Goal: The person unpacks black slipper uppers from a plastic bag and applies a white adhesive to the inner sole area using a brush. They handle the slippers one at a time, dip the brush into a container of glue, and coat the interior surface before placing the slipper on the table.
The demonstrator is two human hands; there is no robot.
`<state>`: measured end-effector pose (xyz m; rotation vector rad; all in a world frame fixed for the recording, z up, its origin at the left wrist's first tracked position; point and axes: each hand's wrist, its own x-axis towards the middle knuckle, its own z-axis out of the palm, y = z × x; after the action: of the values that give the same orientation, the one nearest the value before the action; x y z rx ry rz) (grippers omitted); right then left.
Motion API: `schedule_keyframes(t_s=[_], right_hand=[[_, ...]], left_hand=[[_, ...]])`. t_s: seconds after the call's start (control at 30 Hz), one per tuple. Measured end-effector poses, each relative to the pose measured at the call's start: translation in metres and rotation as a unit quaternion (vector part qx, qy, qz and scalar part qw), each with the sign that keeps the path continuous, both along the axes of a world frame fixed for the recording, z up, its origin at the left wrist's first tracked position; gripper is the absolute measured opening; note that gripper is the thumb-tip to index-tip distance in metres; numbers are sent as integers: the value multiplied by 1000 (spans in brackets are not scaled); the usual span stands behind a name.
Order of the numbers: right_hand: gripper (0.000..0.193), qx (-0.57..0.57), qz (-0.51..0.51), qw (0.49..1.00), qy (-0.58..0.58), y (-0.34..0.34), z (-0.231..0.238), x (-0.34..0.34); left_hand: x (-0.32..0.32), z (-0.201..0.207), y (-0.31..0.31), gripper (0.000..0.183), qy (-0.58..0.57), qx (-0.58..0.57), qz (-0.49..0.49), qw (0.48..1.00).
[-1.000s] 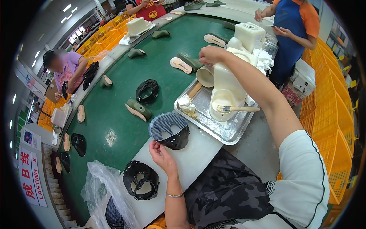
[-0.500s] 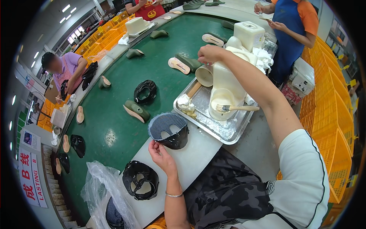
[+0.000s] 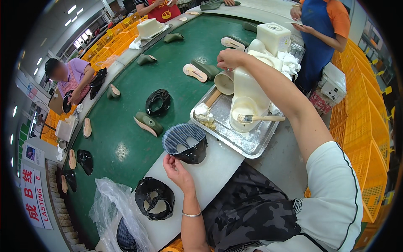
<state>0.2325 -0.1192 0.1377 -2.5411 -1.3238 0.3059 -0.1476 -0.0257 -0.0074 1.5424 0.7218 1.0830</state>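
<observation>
My left hand (image 3: pixel 179 171) pinches the lower rim of a black glossy shoe upper (image 3: pixel 195 152) with a blue-grey mesh lining, resting on the white ledge (image 3: pixel 224 157). My right arm reaches out over the metal tray. At its end my right hand (image 3: pixel 229 59) is closed with fingers curled, just above a beige cup (image 3: pixel 225 82) lying tipped on its side; whatever it may hold is hidden. In the tray (image 3: pixel 262 145) stands a cream plastic jug-like container (image 3: pixel 252 86), its open white-filled basin carrying a wooden-handled brush (image 3: pixel 262 119).
Another black upper (image 3: pixel 154 198) and a clear plastic bag (image 3: pixel 113 197) lie on the ledge to the left. Green shoe lasts (image 3: pixel 149 122) with pale insoles and a black upper (image 3: pixel 158 102) sit on the green belt (image 3: pixel 121 126). Co-workers stand around it; yellow crates (image 3: pixel 365 168) line the right.
The lasts and the loose black upper on the green belt have shifted slightly left. A co-worker's hand at the left has moved. My hands have barely moved.
</observation>
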Motion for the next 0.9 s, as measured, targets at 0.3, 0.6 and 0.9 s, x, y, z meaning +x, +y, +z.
schedule_keyframes(t_s=[0.3, 0.6, 0.9], right_hand=[[24, -4, -1, 1000, 2, 1, 0, 0], [25, -2, 0, 1000, 14, 1, -2, 2], [25, 5, 4, 1000, 17, 0, -1, 0]], left_hand=[[0, 0, 0, 28, -7, -5, 0, 1000], [1, 1, -1, 28, -12, -7, -5, 1000], [0, 0, 0, 28, -9, -10, -5, 1000]])
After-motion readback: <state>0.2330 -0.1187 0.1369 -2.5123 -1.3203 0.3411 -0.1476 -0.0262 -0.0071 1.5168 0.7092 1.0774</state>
